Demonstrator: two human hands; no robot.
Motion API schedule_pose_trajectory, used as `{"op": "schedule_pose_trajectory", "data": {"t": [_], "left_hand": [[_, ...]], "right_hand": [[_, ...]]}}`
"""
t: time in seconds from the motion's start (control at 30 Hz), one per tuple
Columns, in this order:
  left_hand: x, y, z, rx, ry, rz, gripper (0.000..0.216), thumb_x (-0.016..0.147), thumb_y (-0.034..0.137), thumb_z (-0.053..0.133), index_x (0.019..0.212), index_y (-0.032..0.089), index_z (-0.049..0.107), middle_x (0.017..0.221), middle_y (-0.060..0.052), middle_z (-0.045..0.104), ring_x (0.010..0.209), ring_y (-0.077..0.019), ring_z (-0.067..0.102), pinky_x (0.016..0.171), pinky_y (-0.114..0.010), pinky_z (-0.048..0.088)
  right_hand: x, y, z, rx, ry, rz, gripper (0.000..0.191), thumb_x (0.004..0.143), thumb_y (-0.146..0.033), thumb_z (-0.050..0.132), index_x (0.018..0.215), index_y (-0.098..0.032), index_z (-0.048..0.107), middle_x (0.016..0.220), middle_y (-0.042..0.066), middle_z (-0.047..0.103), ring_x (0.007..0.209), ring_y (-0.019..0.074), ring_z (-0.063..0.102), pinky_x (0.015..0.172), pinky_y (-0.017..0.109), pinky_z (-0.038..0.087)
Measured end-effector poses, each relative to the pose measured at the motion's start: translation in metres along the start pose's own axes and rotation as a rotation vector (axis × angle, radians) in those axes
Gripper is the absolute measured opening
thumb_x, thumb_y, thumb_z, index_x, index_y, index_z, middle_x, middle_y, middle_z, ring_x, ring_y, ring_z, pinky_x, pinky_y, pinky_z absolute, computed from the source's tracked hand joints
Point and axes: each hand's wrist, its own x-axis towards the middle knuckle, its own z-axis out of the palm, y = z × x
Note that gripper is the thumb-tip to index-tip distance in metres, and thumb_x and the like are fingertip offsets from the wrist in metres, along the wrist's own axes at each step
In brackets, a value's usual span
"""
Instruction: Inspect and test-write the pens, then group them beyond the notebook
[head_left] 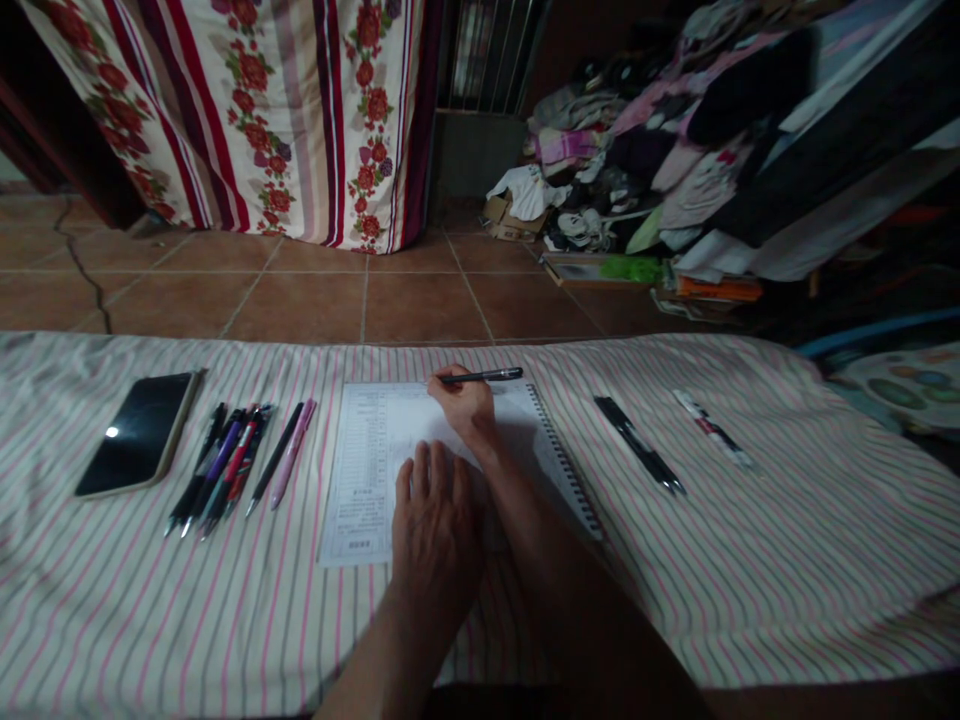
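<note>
A printed sheet [358, 470] lies over a spiral-bound notebook [564, 470] on the striped cloth. My right hand [466, 405] is closed round a black pen [491, 375], held low over the sheet's upper part; whether its tip touches the paper cannot be made out. Flat on the lower part of the paper rests my left hand [436, 510], fingers stretched out and holding nothing. My right forearm crosses the notebook and hides some of it. Printed rows run down the sheet's left side, too small to read.
Left of the paper lie a pink pen [292, 455], a dark pen [275, 460], a cluster of several pens [217, 470] and a phone [140, 430]. To the right are black pens [640, 445] and a white pen [712, 430]. Beyond the striped cloth [810, 540] are floor tiles and heaped clothes [637, 150].
</note>
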Motion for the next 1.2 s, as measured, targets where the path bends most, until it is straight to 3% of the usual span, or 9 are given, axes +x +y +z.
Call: {"op": "schedule_pose_trajectory", "data": {"t": [1.2], "left_hand": [[-0.0007,0.0002,0.0010,0.014,0.004,-0.002,0.040,0.085,0.020,0.041,0.121,0.008,0.054,0.129,-0.022,0.051,0.124,-0.0371,0.042,0.095,-0.050,0.041]], "right_hand": [[0.0020,0.0018,0.0013,-0.054,-0.007,-0.002,0.015,0.073,-0.036,0.054,0.069,-0.023,0.061,0.062,-0.001,0.064,0.062,0.0161,0.060,0.059,0.024,0.043]]}}
